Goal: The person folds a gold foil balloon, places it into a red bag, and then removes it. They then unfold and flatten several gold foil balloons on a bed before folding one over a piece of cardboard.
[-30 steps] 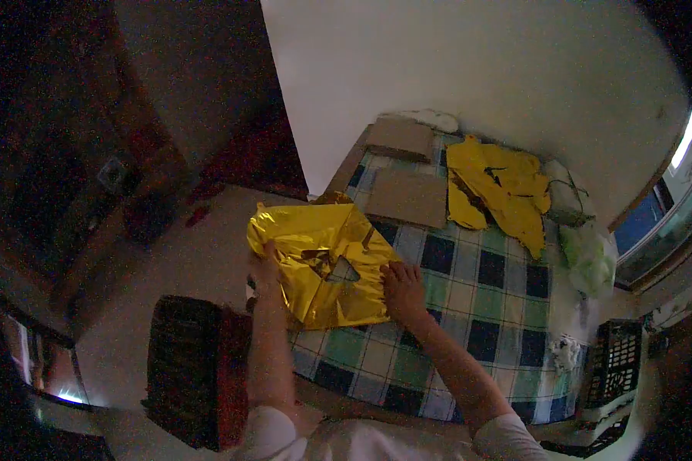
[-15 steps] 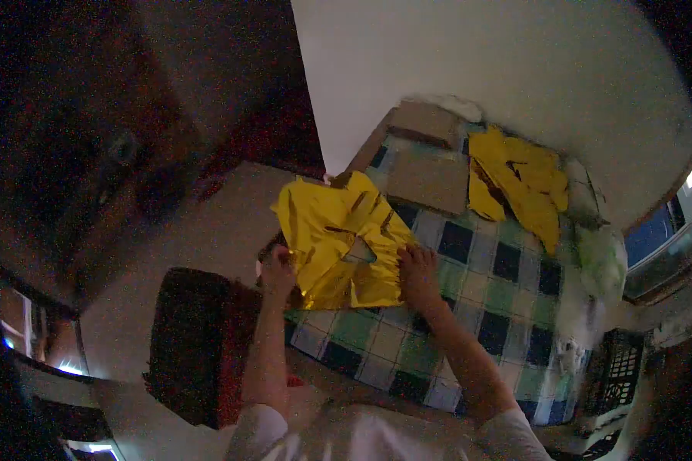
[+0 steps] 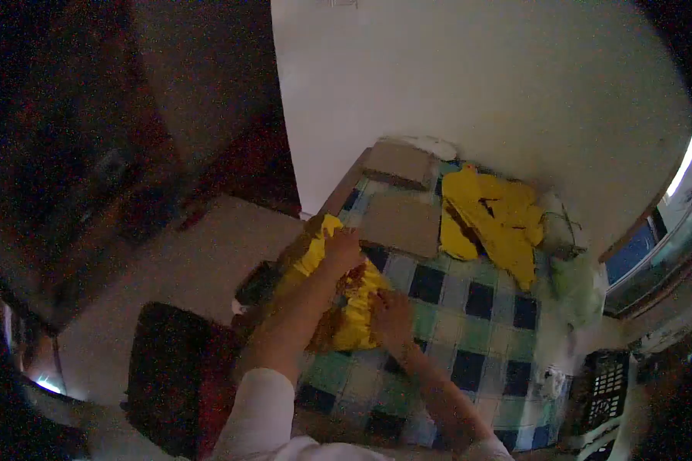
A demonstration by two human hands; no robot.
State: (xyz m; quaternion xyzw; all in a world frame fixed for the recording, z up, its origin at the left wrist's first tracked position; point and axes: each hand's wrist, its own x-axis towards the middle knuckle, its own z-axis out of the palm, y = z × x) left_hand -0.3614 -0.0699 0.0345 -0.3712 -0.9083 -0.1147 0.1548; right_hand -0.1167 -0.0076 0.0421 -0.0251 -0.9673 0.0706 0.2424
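A shiny yellow sheet (image 3: 351,316), crumpled and looking like foil, lies at the near left edge of the checked cloth (image 3: 436,323). My left hand (image 3: 344,250) reaches across to the sheet's far side, its fingers closed on the material. On the right side of the sheet, my right hand (image 3: 393,319) has its fingers bent against the edge; whether they pinch it is too blurred to tell. My left forearm hides part of the sheet.
Cardboard pieces (image 3: 400,224) lie on the cloth's far left part. Another yellow sheet (image 3: 494,219) rests to their right. A dark chair (image 3: 166,373) stands at the lower left, a black crate (image 3: 606,390) at the lower right. A white wall (image 3: 469,77) rises behind.
My left hand has moved from the sheet's left side to its far edge. The sheet, spread wide before, is now bunched narrower. The camera view has shifted, so the surroundings appear lower.
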